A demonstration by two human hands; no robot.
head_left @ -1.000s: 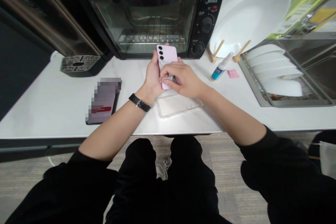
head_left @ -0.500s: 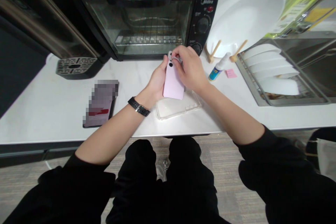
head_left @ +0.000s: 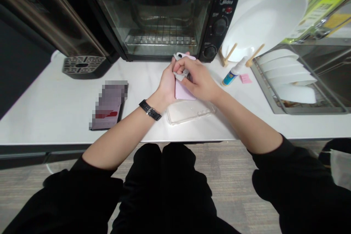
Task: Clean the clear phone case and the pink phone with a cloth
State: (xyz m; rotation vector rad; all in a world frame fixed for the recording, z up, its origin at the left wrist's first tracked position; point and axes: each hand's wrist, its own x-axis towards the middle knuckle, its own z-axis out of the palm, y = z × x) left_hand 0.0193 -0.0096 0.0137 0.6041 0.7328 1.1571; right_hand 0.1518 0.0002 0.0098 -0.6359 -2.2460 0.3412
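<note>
Since only the head cam is up, I'm placing everything off the toaster oven (head_left: 156, 18). Just in front of its door, the left hand (head_left: 168, 85) holds a pink phone (head_left: 184, 93), fingers wrapped tight round its edge. The right hand (head_left: 199, 79) is closed narrow, thumb and fingers pinching a small grey cloth (head_left: 181, 76) against the phone's back near the top. Lenses are mostly hidden by the fingers.

Status as I read it: phone is out of its case, and the clear case (head_left: 190, 112) lies apart on the counter (head_left: 55, 117), right under the phone's lower end. Case not back on; cloth still on the phone.

Room: open counter left of the hands, up to a second phone (head_left: 108, 105), pixelated, front-left of the oven. Right of the oven, a spray bottle (head_left: 233, 74) and pink note (head_left: 245, 78) sit near the dish rack (head_left: 263, 77). Front counter edge runs close under the forearms.
</note>
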